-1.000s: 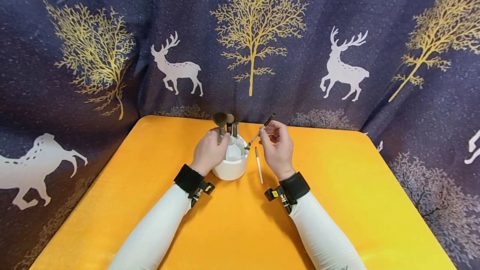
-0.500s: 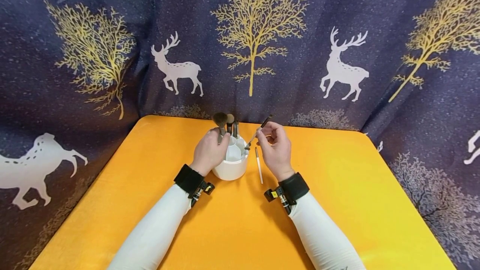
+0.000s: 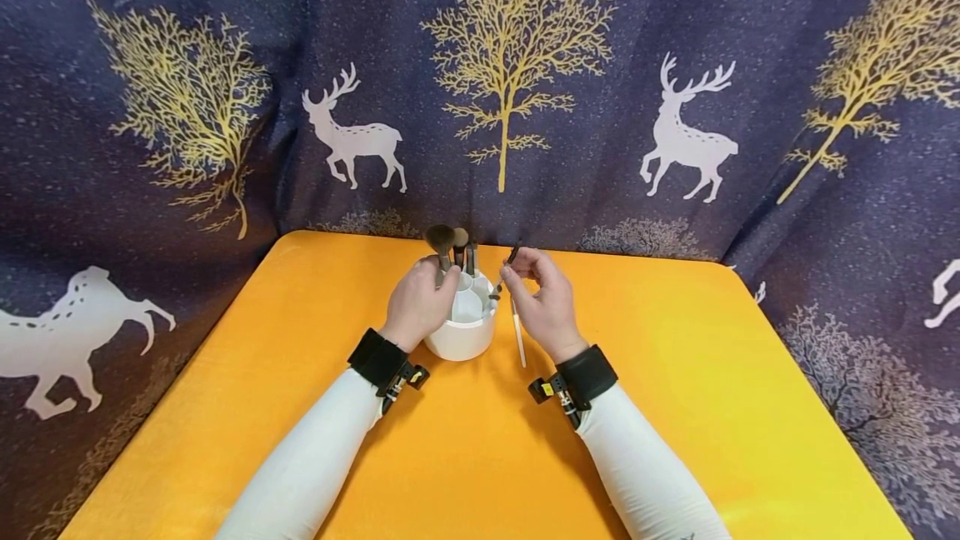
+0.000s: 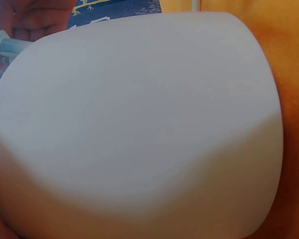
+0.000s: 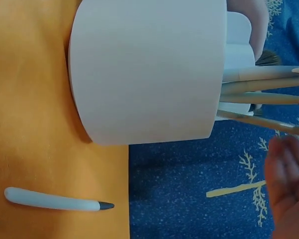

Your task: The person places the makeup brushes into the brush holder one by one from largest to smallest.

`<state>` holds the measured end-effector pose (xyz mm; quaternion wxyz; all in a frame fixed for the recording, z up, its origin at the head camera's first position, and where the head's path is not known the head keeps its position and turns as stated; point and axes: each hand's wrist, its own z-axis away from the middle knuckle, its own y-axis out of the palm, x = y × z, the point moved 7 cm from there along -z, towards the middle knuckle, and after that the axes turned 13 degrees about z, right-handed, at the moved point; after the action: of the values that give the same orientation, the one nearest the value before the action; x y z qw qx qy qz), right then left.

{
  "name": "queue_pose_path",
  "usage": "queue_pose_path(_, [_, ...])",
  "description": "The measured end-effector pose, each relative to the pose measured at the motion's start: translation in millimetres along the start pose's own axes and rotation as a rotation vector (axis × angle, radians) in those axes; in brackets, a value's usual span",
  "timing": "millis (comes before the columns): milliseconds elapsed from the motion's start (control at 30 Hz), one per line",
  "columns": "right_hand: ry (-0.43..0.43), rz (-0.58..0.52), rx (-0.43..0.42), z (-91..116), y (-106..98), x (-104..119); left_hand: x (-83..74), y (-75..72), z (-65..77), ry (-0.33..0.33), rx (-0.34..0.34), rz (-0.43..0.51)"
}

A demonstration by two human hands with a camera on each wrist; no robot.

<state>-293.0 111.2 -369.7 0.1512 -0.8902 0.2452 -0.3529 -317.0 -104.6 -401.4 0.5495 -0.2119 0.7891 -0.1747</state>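
Note:
In the head view my left hand [image 3: 420,302] grips the left side of a white round brush holder [image 3: 459,344], its thumb over the rim. Several makeup brushes [image 3: 441,237] stand in the holder's compartments, bristles up at the back. My right hand [image 3: 546,302] pinches the dark upper part of a thin makeup brush [image 3: 498,284]. That brush leans over the holder's right rim, its lower end inside and hidden. In the right wrist view, the right fingertips [image 5: 278,149] are at the brush [image 5: 261,121]. The holder's white wall [image 4: 139,99] fills most of the left wrist view.
Right of the holder, a slim white makeup brush [image 3: 519,340] lies on the orange tabletop [image 3: 450,457], its dark tip [image 5: 106,205] pointing away. A dark blue curtain [image 3: 570,107] with deer and trees hangs behind the table.
My right hand has moved left and slightly down, swinging the brush from a rightward lean to more upright. It now covers part of the lying brush. The left hand and holder stay still.

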Motion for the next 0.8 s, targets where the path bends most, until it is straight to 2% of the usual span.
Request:
queue_pose_path(100, [0.012,0.027,0.043,0.4,3.3,-2.0,-0.2,0.1,0.0,0.000,0.000,0.002])
queue_pose_path(200, [0.034,0.033,0.051,0.8,4.2,-4.3,-0.3,0.1,0.1,0.001,0.000,0.005])
queue_pose_path(500, [0.061,0.065,0.024,0.5,2.7,-10.8,-0.3,0.6,0.0,-0.001,0.001,0.004])
queue_pose_path(800, [0.094,0.151,0.005,0.6,2.2,-21.7,-1.0,0.6,0.0,-0.006,0.009,0.002])
